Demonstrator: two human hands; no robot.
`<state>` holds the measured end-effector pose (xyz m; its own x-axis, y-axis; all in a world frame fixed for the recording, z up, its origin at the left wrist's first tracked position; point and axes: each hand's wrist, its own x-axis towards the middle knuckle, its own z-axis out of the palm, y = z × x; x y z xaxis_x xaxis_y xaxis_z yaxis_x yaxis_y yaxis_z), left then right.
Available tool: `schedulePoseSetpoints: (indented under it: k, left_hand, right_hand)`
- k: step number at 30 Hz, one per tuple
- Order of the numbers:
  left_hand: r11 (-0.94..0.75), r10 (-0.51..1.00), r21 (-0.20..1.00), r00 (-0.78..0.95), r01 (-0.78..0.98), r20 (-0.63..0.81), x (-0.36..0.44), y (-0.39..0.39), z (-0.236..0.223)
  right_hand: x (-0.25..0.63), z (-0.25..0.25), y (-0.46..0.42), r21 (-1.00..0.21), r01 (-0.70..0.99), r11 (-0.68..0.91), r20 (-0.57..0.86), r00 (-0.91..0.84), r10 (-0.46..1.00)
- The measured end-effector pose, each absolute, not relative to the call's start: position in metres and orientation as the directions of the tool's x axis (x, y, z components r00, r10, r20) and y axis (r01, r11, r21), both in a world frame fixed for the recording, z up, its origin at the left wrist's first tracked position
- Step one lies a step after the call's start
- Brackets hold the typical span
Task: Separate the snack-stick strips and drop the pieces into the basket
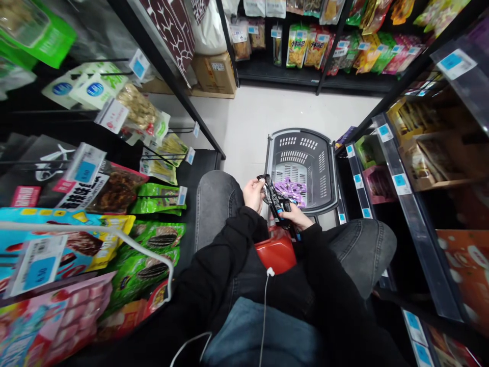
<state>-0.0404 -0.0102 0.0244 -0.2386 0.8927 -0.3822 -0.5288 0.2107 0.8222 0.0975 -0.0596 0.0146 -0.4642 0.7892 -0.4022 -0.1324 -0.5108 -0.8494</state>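
I am crouched in a shop aisle, knees in grey jeans either side. My left hand (253,193) is closed on the upper end of a bunch of dark snack packets (273,198). My right hand (295,216) grips the lower end of the same bunch. Both hands hover just in front of a grey shopping basket (301,145) on the floor. Purple packets (292,188) lie in the basket's bottom. A red object (275,252) sits between my knees below the hands.
Hooks with green, yellow and pink snack bags (153,239) fill the left rack. Shelves with boxed goods (416,153) and blue price tags run along the right. A cardboard box (214,74) stands at the aisle's far end. A white cable (265,300) hangs down my front.
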Motion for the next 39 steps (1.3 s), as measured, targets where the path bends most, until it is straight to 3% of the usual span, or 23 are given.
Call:
schedulePoseSetpoints:
  k: [4, 7, 10, 12, 15, 17, 21, 26, 30, 33, 36, 39]
  left_hand:
    - [0.186, 0.884, 0.850, -0.294, -0.493, -0.364, -0.047, -0.007, 0.026]
    - [0.227, 0.912, 0.899, -0.242, -0.375, -0.331, -0.056, -0.003, 0.028]
    - [0.376, 0.926, 0.910, 0.022, -0.174, -0.378, -0.063, -0.002, 0.034]
    - [0.474, 0.853, 0.880, 0.243, 0.009, -0.462, -0.065, -0.003, 0.038]
    - [0.457, 0.695, 0.858, 0.508, 0.234, -0.508, -0.064, -0.007, 0.042]
    - [0.402, 0.647, 0.867, 0.578, 0.296, -0.497, -0.062, -0.010, 0.043]
    - [0.393, 0.671, 0.863, 0.541, 0.318, -0.506, -0.059, -0.012, 0.046]
    - [0.412, 0.671, 0.860, 0.539, 0.300, -0.510, -0.062, -0.011, 0.049]
    - [0.512, 0.487, 0.811, 0.682, 0.284, -0.546, -0.067, -0.011, 0.046]
    - [0.570, 0.311, 0.783, 0.817, 0.248, -0.485, -0.063, -0.015, 0.043]
    - [0.663, 0.270, 0.732, 0.862, 0.157, -0.429, -0.051, -0.025, 0.040]
    - [0.693, 0.321, 0.715, 0.847, 0.095, -0.424, -0.038, -0.033, 0.035]
  right_hand:
    - [0.113, 0.014, -0.055, -0.836, -0.192, -0.514, -0.415, -0.392, 0.821]
    - [0.129, 0.016, -0.050, -0.824, -0.283, -0.491, -0.443, -0.218, 0.870]
    - [0.148, 0.023, -0.045, -0.839, -0.354, -0.415, -0.436, -0.022, 0.900]
    - [0.158, 0.030, -0.042, -0.852, -0.348, -0.392, -0.425, 0.021, 0.905]
    - [0.171, 0.039, -0.042, -0.855, -0.290, -0.429, -0.447, -0.004, 0.894]
    - [0.177, 0.044, -0.044, -0.838, -0.246, -0.487, -0.493, -0.041, 0.869]
    - [0.189, 0.047, -0.046, -0.780, -0.191, -0.595, -0.588, -0.098, 0.803]
    - [0.194, 0.047, -0.044, -0.788, -0.237, -0.568, -0.550, -0.140, 0.823]
    - [0.188, 0.051, -0.045, -0.792, -0.293, -0.536, -0.505, -0.180, 0.844]
    - [0.180, 0.051, -0.046, -0.791, -0.286, -0.541, -0.500, -0.206, 0.841]
    - [0.170, 0.049, -0.046, -0.771, -0.219, -0.599, -0.540, -0.274, 0.796]
    - [0.163, 0.046, -0.044, -0.752, -0.202, -0.627, -0.569, -0.280, 0.773]
